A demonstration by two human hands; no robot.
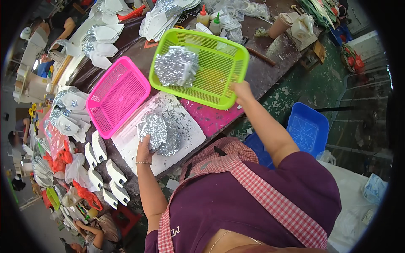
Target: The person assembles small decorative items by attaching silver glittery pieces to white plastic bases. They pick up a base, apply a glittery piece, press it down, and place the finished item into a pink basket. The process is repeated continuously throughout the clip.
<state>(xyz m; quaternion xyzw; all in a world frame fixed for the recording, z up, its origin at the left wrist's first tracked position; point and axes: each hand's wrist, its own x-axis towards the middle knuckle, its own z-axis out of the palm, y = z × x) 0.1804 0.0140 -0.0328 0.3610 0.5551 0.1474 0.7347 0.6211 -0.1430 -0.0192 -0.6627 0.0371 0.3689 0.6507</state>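
My right hand (241, 90) grips the near right corner of a lime green plastic basket (242, 63), with its fingers over the rim. Inside the basket, toward its left end, lies a pile of silver glitter pieces (174, 67). My left hand (144, 148) pinches the left edge of some silver glitter cut pieces (154, 126). They overlap more dark silver pieces (172, 141) on a white sheet (192, 128) strewn with glitter flakes. A pink plastic basket (120, 95) with nothing in it sits just left of the green one.
White curved parts (114, 173) stand at the table's left. Glittered white pieces (69, 111) are stacked beyond. Squeeze bottles (203, 17) and a brown cup (280, 25) are at the back. A blue crate (310, 126) is on my right. Other people work at the far left.
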